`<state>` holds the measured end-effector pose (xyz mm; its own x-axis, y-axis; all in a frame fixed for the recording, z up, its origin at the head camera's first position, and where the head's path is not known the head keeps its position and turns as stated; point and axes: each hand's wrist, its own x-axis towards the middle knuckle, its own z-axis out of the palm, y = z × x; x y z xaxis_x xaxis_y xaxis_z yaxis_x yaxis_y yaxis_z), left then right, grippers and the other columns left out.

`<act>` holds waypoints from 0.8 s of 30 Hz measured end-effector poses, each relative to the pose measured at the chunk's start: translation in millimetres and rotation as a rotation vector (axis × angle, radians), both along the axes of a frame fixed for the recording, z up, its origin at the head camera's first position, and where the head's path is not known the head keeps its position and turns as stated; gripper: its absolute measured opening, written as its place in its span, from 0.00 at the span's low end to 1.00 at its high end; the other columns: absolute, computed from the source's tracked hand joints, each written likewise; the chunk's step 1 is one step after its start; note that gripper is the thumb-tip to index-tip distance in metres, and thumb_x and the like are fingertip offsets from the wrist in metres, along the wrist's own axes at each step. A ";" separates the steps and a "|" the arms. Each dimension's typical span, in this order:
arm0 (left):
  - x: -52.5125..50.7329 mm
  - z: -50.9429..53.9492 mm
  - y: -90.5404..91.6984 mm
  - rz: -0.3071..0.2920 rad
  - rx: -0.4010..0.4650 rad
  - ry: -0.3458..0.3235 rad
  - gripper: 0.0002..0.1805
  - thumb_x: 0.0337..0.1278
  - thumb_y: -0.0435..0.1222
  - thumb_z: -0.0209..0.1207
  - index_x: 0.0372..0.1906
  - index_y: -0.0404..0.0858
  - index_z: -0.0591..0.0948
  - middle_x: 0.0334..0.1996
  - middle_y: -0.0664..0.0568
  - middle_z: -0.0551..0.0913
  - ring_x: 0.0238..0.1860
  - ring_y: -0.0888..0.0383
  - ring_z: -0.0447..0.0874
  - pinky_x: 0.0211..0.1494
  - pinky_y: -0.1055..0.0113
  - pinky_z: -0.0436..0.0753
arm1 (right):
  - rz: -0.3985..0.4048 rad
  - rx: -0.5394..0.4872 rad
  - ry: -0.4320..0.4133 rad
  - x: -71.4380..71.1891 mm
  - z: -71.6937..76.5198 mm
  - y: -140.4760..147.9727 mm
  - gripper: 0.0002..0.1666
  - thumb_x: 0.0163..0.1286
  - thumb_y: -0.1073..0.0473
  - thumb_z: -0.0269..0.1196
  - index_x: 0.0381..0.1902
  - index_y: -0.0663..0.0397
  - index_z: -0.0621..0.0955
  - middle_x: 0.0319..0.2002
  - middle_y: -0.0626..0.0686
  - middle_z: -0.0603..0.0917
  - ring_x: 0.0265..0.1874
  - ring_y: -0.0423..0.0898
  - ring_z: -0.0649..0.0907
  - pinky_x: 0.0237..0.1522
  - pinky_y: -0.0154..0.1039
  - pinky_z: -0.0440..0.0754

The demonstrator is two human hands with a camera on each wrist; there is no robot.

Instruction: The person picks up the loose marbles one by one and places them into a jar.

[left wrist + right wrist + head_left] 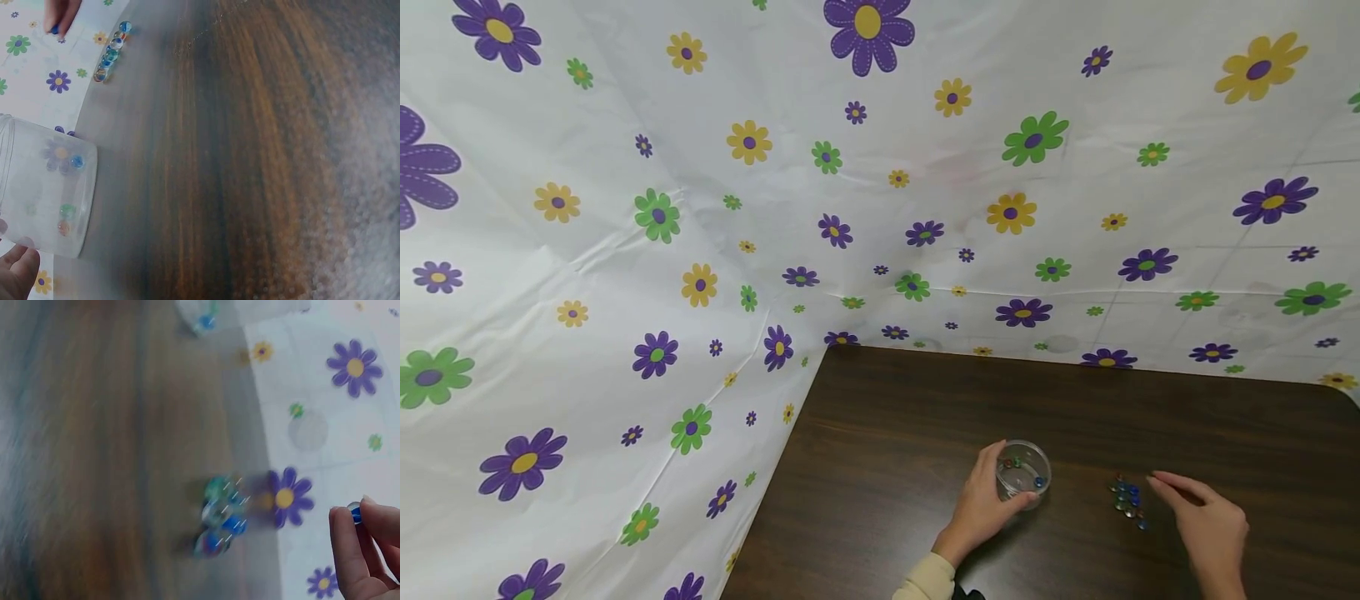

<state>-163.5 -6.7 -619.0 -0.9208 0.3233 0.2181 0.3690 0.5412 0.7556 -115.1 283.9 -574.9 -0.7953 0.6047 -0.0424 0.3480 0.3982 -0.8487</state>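
A clear plastic jar (1024,473) stands on the table, with my left hand (981,502) gripping its side. Inside it lie a few marbles: a blue one (77,162), a green one (67,210) and a reddish one (64,227). To the jar's right is a cluster of several glass marbles (1126,500) on the wood. Just beside that cluster, my right hand (1208,525) is raised off the table. Its thumb and fingertips pinch a clear and blue marble (355,513), best seen in the right wrist view.
The dark wooden table (880,433) meets a white flower-printed sheet (895,208) at its back and left edges. A small black object (967,593) shows near my left sleeve (925,577) at the bottom of the head view.
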 end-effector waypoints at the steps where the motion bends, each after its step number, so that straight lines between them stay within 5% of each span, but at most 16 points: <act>1: 0.1 -0.2 0.0 0.000 0.001 0.001 0.46 0.61 0.55 0.70 0.77 0.41 0.64 0.72 0.53 0.70 0.68 0.54 0.73 0.65 0.56 0.77 | 0.005 -0.026 0.013 -0.4 3.5 -3.2 0.15 0.66 0.52 0.75 0.39 0.61 0.91 0.21 0.18 0.78 0.26 0.12 0.71 0.34 0.17 0.67; 7: -0.1 -1.8 0.3 0.002 0.001 0.009 0.46 0.61 0.54 0.70 0.77 0.40 0.64 0.72 0.54 0.70 0.68 0.55 0.73 0.65 0.57 0.77 | 0.068 -0.099 0.075 -3.3 19.4 -25.0 0.16 0.66 0.54 0.75 0.42 0.63 0.90 0.26 0.23 0.83 0.28 0.18 0.78 0.34 0.16 0.72; 24: 1.1 -1.6 0.8 0.006 0.006 -0.013 0.47 0.61 0.56 0.70 0.78 0.41 0.64 0.73 0.55 0.69 0.69 0.55 0.72 0.65 0.56 0.77 | 0.169 -0.090 0.135 -10.7 23.0 -64.5 0.16 0.66 0.53 0.76 0.44 0.61 0.91 0.31 0.24 0.85 0.30 0.23 0.82 0.31 0.22 0.77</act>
